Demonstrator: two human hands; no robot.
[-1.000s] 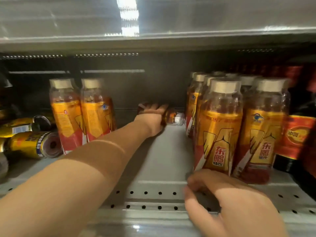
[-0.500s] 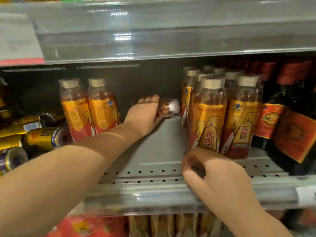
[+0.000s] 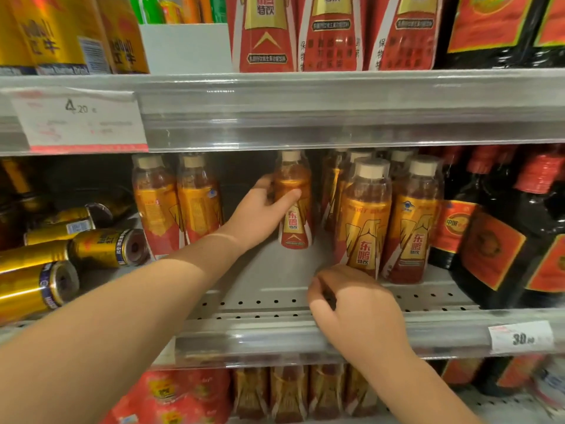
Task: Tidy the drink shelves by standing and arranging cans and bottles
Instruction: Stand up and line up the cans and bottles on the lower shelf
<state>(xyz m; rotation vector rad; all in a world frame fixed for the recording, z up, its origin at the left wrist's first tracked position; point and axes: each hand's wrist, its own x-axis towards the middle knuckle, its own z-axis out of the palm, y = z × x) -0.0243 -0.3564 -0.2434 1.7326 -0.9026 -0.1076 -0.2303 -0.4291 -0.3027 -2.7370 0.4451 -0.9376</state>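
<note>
On shelf (image 3: 272,273), left hand (image 3: 260,214) grips upright bottle (image 3: 295,228).

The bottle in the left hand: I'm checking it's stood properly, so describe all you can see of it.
The bottle is clear plastic with amber drink, a pale cap and a gold-and-red label with Chinese characters. It is upright, base at the shelf, in the gap between the left pair and the right group. The left hand grips its upper half.

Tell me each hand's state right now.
Left hand: grips the upright orange-labelled plastic bottle with a cream cap.
Right hand: fingers curled over the grey metal shelf; whether it holds anything cannot be told.
</note>
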